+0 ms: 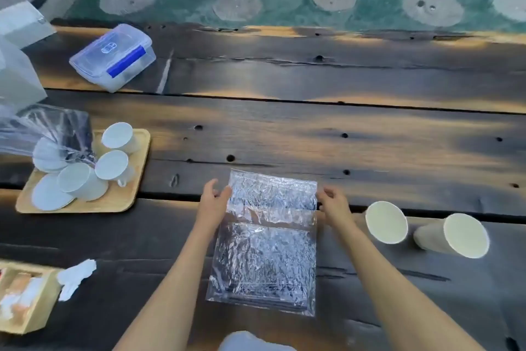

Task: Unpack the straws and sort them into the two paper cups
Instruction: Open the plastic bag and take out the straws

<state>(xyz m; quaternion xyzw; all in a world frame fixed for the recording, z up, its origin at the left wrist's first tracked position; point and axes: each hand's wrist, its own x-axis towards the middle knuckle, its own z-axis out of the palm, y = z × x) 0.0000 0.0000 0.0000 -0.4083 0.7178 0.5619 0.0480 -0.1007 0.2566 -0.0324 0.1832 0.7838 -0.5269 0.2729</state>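
Observation:
A crinkled clear plastic bag (267, 239) lies flat on the dark wooden table (284, 134) in front of me; I cannot make out straws inside it. My left hand (214, 201) pinches the bag's far left edge. My right hand (333, 202) pinches its far right edge. Two paper cups stand to the right of the bag: the nearer one (386, 222) just past my right wrist, the other (458, 236) further right, both with their open mouths towards me.
A wooden tray (136, 180) with white cups and saucers and a plastic wrap sits at the left. A clear lidded box with blue clips (113, 56) lies at the back left. A wooden box with tissues (25, 299) stands near left.

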